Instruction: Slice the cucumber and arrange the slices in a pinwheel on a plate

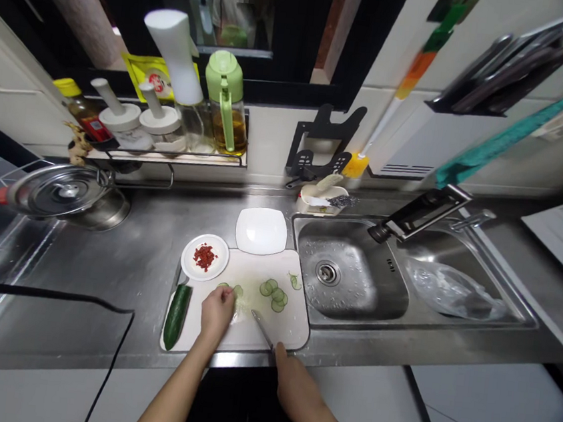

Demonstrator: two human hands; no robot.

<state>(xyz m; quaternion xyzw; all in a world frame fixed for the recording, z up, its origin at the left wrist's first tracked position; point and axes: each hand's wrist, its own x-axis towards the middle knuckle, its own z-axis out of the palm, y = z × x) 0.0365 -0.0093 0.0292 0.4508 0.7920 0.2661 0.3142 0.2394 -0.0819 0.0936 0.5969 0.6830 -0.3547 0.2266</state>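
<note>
My right hand point(291, 380) is closed round the handle of a kitchen knife point(263, 328), whose blade points away and to the left over the white cutting board point(293, 333). On the board's left half is my left hand point(218, 310), fingers curled together; whatever they hold, if anything, is hidden. Thin cucumber slices point(237, 291) lie right by its fingertips. To the right, several more cucumber slices point(273, 293) overlap, with small green scraps point(294, 281) beyond them. A cucumber piece point(177, 316) with dark green skin rests along the board's left edge.
A white plate point(220, 265) with chopped red bits overlaps the board's far left corner. Behind the board sits a white square dish point(261, 231). The sink point(351, 312) adjoins on the right. A lidded pot point(100, 209) stands at left, below a seasoning rack point(176, 157). A black cable point(76, 296) crosses the left side.
</note>
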